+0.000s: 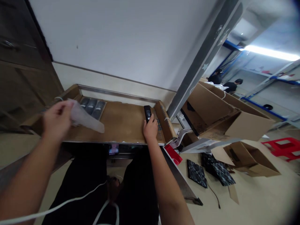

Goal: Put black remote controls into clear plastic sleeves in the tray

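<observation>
So my right hand (pixel 150 127) is over on the right part of the cardboard (pixel 126 122) that lines my bench, with the fingers on the near end of a slim black block (pixel 147 110). The block sits close to the right-hand cardboard flap (pixel 165 122), its long axis running away from me towards the wall (pixel 131 40), far end leaning a touch to the left. Right forearm comes up from the bottom of my view and slants left as it reaches in, back of the hand facing up, thumb on the block's left side and the other fingers bunched along the right. Can't honestly tell if that's a proper grip or just fingers laid on it. My left hand (pixel 55 118) is up at the other end, fingers pinched tight on one end of a cloudy plastic bag (pixel 87 118). The bag hangs out slantwise, its loose end pointing right and back towards me. Left forearm angles up and to the right, a bit blurry tbh. Just behind the bag there's a row of dark packs (pixel 91 107) side by side, long sides also running roughly away from me.
</observation>
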A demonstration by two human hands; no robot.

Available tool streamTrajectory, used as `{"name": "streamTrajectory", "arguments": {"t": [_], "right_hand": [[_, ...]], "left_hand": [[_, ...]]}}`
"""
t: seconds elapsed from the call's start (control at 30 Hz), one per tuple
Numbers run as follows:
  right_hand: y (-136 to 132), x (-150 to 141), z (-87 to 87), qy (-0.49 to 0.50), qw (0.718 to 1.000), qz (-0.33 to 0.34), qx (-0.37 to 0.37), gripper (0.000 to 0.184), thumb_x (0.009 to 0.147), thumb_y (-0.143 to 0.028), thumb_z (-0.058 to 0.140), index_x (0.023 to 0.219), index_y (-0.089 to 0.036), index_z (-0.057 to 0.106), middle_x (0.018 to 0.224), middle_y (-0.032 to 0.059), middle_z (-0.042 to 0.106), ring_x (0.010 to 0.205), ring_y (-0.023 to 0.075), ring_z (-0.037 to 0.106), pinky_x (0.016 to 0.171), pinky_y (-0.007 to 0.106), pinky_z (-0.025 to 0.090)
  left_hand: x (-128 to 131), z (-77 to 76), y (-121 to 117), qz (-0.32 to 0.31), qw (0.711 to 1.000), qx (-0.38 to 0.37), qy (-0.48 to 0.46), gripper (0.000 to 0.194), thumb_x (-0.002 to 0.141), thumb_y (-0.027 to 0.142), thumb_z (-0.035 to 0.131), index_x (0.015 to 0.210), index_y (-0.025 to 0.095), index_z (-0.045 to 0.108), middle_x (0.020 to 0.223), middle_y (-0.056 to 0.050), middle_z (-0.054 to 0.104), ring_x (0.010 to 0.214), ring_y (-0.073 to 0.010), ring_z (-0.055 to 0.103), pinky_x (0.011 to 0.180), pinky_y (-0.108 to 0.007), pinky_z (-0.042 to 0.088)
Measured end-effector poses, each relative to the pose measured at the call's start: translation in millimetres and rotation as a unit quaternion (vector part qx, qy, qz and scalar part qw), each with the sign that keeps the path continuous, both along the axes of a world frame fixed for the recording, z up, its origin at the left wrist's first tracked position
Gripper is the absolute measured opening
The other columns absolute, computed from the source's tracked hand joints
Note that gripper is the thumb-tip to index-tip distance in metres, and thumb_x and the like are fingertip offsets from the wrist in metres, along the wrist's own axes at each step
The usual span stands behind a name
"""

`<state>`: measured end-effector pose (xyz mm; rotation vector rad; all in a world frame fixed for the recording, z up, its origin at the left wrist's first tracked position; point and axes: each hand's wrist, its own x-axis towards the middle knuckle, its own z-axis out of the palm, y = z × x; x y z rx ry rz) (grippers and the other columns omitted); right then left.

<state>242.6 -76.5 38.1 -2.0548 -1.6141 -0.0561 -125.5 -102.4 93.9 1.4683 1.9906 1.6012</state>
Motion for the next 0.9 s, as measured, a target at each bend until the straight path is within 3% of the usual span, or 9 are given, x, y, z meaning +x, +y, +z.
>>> {"name": "streamTrajectory", "arguments": {"t": [0.07,0.13,0.2,0.27,0.4,0.67,0.9], "right_hand": [[23.3,8.6,-9.2,-0.038,0.998,-0.048,-0.008,0.061,0.101,-0.029,0.046,0.156,-0.006,0.034,0.126,0.028,0.056,0.119,0.038,0.054,0.097,0.047,0.042],[35.0,14.8,-19.1,-0.05,0.996,-0.08,-0.01,0.06,0.101,-0.028,0.048,0.155,-0.007,0.035,0.127,0.0281,0.056,0.119,0.0374,0.053,0.097,0.047,0.041],[40.6,18.8,-26.1,-0.057,0.994,-0.096,-0.008,0.058,0.1,-0.029,0.049,0.153,-0.009,0.038,0.126,0.0271,0.057,0.119,0.0367,0.052,0.097,0.048,0.039],[45.1,20.6,-29.7,-0.068,0.992,-0.103,-0.003,0.055,0.1,-0.031,0.051,0.151,-0.011,0.043,0.125,0.0255,0.058,0.118,0.0365,0.051,0.097,0.047,0.039],[57.2,21.5,-31.6,-0.075,0.991,-0.111,0.003,0.044,0.099,-0.029,0.052,0.141,-0.015,0.055,0.125,0.0228,0.058,0.117,0.0352,0.051,0.095,0.045,0.038],[79.3,28.3,-32.3,-0.095,0.991,-0.087,0.027,0.025,0.097,-0.025,0.056,0.116,-0.017,0.071,0.119,0.0171,0.064,0.111,0.0316,0.053,0.09,0.04,0.039],[92.8,39.9,-32.1,-0.141,0.987,-0.065,0.043,0.028,0.099,-0.014,0.047,0.11,-0.013,0.073,0.119,0.0182,0.066,0.11,0.0305,0.052,0.089,0.04,0.037]], "left_hand": [[27.4,-9.6,21.5,-0.096,0.982,-0.02,-0.159,0.056,0.097,0.043,0.046,0.121,-0.005,0.061,0.087,0.002,0.066,0.072,-0.0068,0.061,0.074,-0.022,0.046],[51.1,-25.6,37.5,-0.148,0.935,-0.006,-0.323,0.048,0.094,0.04,0.053,0.117,-0.002,0.059,0.075,0.006,0.062,0.062,-0.004,0.058,0.069,-0.019,0.045],[64.1,-43.6,47.5,-0.144,0.882,0.013,-0.449,0.032,0.089,0.036,0.062,0.105,0.008,0.058,0.066,0.009,0.059,0.054,-0.0042,0.056,0.061,-0.017,0.045],[66.8,-58.3,53.1,-0.119,0.852,0.029,-0.509,0.024,0.083,0.033,0.069,0.091,0.016,0.054,0.062,0.008,0.058,0.048,-0.0063,0.055,0.051,-0.016,0.044],[61.8,-70.1,56.7,-0.093,0.848,0.051,-0.519,0.021,0.075,0.031,0.073,0.077,0.02,0.055,0.063,0.005,0.059,0.046,-0.0096,0.053,0.041,-0.02,0.042],[62.6,-75.2,54.3,-0.131,0.875,0.061,-0.462,0.026,0.071,0.036,0.076,0.075,0.018,0.058,0.058,0.004,0.054,0.047,-0.0098,0.046,0.041,-0.02,0.037],[62.0,-79.8,55.7,-0.143,0.893,0.055,-0.423,0.029,0.071,0.042,0.077,0.073,0.02,0.058,0.058,0.003,0.051,0.048,-0.0113,0.044,0.042,-0.022,0.036]]}}
